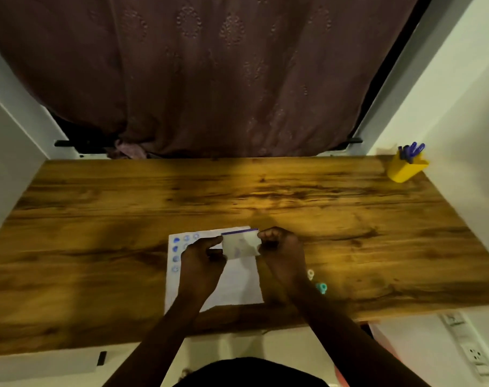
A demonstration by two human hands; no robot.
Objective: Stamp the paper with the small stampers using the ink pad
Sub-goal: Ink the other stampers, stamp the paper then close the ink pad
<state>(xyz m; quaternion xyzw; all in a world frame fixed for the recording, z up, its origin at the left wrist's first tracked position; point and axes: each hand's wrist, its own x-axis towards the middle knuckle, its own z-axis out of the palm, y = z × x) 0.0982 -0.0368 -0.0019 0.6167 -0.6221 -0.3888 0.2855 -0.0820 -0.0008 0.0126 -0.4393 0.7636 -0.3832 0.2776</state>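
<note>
A white sheet of paper (237, 280) lies on the wooden desk near its front edge, with several blue stamp marks along its left and top-left. Above the paper I hold a small white box with a blue strip along its top, the ink pad (240, 244). My left hand (201, 258) grips its left side and my right hand (282, 252) pinches its right side. Two small stampers lie on the desk right of my right wrist: a white one (310, 274) and a teal one (321, 287).
A yellow holder with blue pens (407, 166) stands at the desk's far right corner. A dark curtain hangs behind the wooden desk (126, 213). White walls close in on both sides, with a power socket (474, 356) low on the right.
</note>
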